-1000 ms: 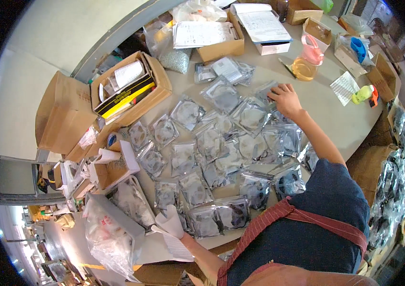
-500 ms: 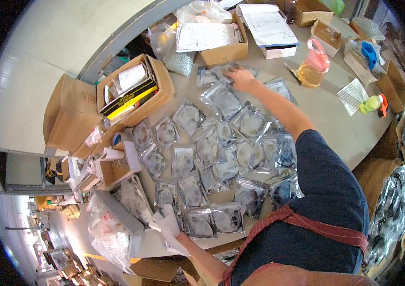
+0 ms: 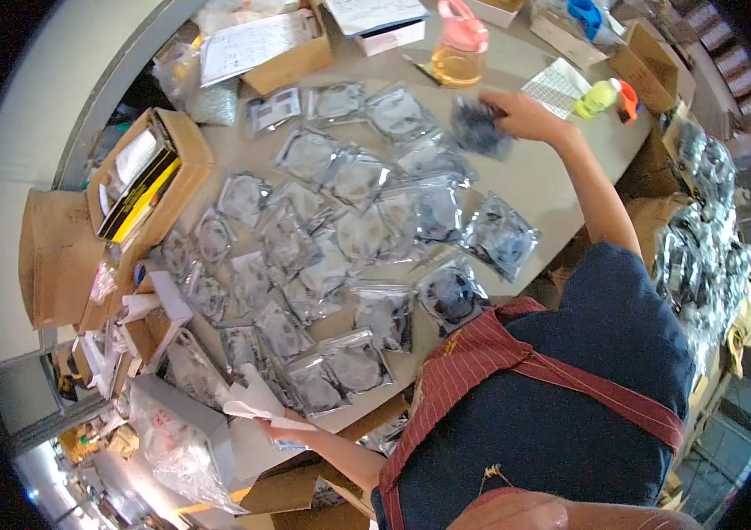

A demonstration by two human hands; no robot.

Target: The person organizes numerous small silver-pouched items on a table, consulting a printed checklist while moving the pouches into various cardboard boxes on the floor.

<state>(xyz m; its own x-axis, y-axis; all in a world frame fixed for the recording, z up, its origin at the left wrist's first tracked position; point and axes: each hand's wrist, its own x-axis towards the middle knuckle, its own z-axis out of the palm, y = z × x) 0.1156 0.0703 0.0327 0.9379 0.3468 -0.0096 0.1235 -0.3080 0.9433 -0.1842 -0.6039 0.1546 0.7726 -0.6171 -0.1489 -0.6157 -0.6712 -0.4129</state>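
My right hand (image 3: 521, 117) grips the edge of a clear zip bag (image 3: 480, 128) with dark contents, blurred by motion, over the far right part of the table. At the near left, my left hand (image 3: 280, 424) holds folded white paper (image 3: 254, 397), which hides most of its fingers. Between the hands lie several clear zip bags (image 3: 362, 234), each with a flat, coiled or ring-like item inside that I cannot make out. Closest to the paper is a pair of zip bags (image 3: 340, 369) by the table's near edge.
A pink-lidded jug (image 3: 461, 49) of amber liquid stands at the far side, with a printed sheet (image 3: 556, 88) and a small green bottle (image 3: 597, 99) to its right. An open carton (image 3: 190, 168) and a small white box (image 3: 159, 309) line the left. Bagged items (image 3: 702, 230) heap up at right.
My right hand has moved right from the far bags and now has a zip bag in it. The view has shifted to the right. My left hand still holds the paper.
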